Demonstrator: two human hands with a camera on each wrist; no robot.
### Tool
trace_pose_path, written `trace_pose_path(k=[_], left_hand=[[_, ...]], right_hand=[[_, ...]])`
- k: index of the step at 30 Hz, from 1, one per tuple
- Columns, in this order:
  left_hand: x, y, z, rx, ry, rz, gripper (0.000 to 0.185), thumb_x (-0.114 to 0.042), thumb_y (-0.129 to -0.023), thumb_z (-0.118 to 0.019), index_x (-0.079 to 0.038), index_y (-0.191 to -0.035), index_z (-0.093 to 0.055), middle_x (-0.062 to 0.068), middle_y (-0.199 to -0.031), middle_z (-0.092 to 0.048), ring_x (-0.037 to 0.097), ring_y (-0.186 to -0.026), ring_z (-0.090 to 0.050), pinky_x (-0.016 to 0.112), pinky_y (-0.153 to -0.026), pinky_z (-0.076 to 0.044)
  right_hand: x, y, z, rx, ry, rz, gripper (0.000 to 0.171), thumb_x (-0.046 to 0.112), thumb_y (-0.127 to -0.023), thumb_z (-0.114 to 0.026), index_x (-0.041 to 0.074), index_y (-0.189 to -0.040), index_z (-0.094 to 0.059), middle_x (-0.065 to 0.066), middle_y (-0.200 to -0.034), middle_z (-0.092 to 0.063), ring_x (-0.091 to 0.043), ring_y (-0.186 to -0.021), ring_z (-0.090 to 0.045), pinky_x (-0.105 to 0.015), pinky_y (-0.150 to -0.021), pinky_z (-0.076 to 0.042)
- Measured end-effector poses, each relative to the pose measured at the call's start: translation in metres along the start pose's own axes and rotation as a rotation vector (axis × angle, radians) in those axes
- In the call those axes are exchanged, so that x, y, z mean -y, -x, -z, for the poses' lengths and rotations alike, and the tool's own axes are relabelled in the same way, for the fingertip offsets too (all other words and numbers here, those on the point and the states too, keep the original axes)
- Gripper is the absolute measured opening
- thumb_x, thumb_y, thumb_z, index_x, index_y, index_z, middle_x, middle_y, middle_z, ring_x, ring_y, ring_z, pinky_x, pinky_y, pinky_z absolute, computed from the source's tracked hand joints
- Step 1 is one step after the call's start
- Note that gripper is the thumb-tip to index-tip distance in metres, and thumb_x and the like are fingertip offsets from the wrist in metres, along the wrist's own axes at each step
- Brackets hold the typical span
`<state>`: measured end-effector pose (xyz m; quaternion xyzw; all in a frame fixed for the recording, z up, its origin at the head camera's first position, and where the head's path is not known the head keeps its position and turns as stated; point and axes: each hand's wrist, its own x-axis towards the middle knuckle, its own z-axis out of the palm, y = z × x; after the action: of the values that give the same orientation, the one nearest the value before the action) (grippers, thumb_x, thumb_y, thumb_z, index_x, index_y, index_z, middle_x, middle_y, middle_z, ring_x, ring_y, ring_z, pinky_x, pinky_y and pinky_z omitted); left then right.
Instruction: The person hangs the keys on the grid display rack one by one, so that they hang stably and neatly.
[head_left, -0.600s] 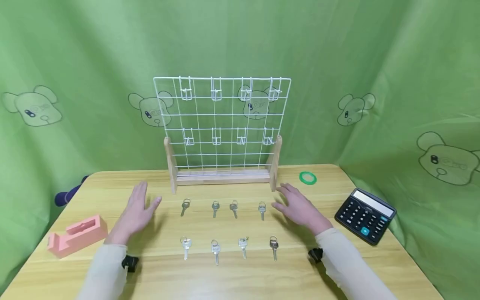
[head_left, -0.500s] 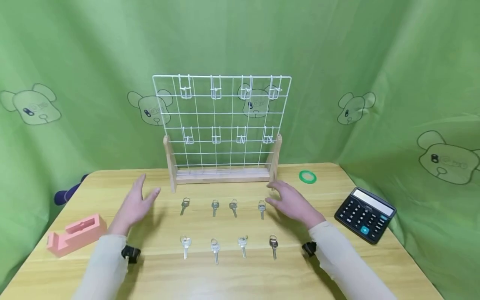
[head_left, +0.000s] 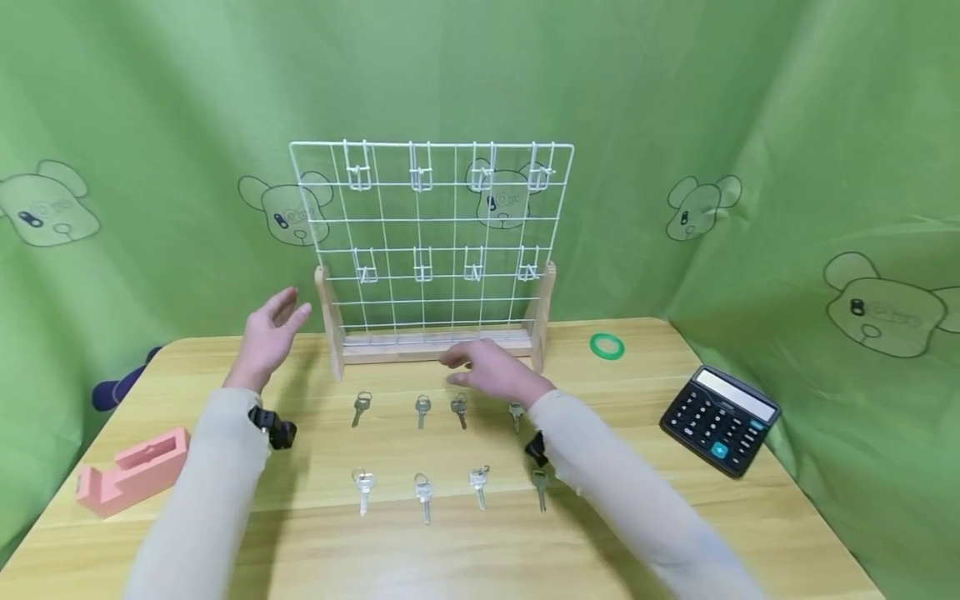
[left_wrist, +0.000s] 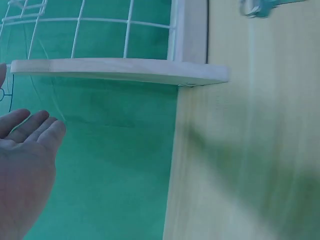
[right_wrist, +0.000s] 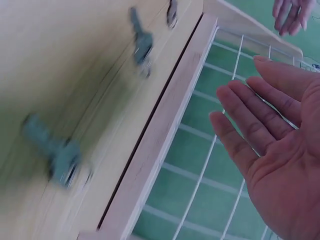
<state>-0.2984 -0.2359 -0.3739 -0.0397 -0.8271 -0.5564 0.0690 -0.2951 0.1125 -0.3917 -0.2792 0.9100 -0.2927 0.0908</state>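
backdrop (head_left: 150, 100): green, bear print
rack (head_left: 431, 225): white wire, pale wood
calculator (head_left: 720, 419): black
tape holder (head_left: 131, 471): pink
tape ring (head_left: 607, 345): green

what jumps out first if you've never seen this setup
A white wire grid rack with empty hooks stands at the back of the wooden table, against green bear-print cloth. Eight keys lie before it in two rows of four. The right hand hovers open over the far row; the left hand is raised beside the rack.
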Motion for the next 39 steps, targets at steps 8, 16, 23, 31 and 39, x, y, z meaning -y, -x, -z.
trace_pose_path(k=[8,16,23,31,39], left_hand=[[-0.015,-0.023,0.006,0.052,0.104,-0.01,0.074,-0.029,-0.099,-0.061,-0.009,-0.156,-0.018,0.01,-0.16,-0.021,0.024,-0.145,-0.022,0.038,-0.12,-0.019],[-0.022,-0.035,0.01,0.055,0.127,-0.019,0.064,-0.023,-0.1,-0.058,-0.008,-0.154,-0.026,0.011,-0.157,-0.03,0.025,-0.142,-0.029,0.038,-0.119,-0.023],[-0.018,-0.044,-0.003,0.04,0.171,0.003,0.06,-0.022,-0.101,-0.057,-0.007,-0.152,-0.03,0.014,-0.155,-0.034,0.026,-0.141,-0.032,0.034,-0.117,-0.029],[-0.02,-0.048,-0.01,-0.012,0.25,0.013,0.052,-0.011,-0.102,-0.053,-0.003,-0.15,-0.034,0.017,-0.152,-0.038,0.027,-0.137,-0.039,0.027,-0.109,-0.039],[-0.021,-0.047,-0.013,-0.02,0.281,0.026,0.05,-0.008,-0.102,-0.052,-0.002,-0.149,-0.036,0.018,-0.15,-0.039,0.027,-0.135,-0.041,0.027,-0.108,-0.041]], right_hand=[[0.029,-0.041,-0.021,0.079,-0.13,0.061,0.038,0.009,-0.092,-0.069,-0.001,-0.127,-0.06,-0.012,-0.121,-0.065,-0.018,-0.108,-0.061,-0.025,-0.097,-0.05],[0.057,-0.073,-0.047,0.139,-0.179,0.051,0.034,0.004,-0.089,-0.071,-0.003,-0.122,-0.062,-0.014,-0.116,-0.066,-0.012,-0.098,-0.061,-0.017,-0.088,-0.051],[0.063,-0.094,-0.069,0.187,-0.033,0.051,0.029,0.002,-0.089,-0.071,-0.002,-0.118,-0.066,-0.009,-0.108,-0.068,-0.011,-0.094,-0.06,-0.014,-0.085,-0.05],[0.059,-0.108,-0.082,0.194,0.13,0.011,0.022,0.003,-0.087,-0.072,0.006,-0.109,-0.072,0.002,-0.097,-0.068,-0.011,-0.089,-0.059,-0.016,-0.081,-0.05],[0.057,-0.113,-0.087,0.196,0.19,0.02,0.01,0.006,-0.087,-0.073,0.01,-0.096,-0.073,0.005,-0.088,-0.067,-0.01,-0.085,-0.058,-0.016,-0.075,-0.049]])
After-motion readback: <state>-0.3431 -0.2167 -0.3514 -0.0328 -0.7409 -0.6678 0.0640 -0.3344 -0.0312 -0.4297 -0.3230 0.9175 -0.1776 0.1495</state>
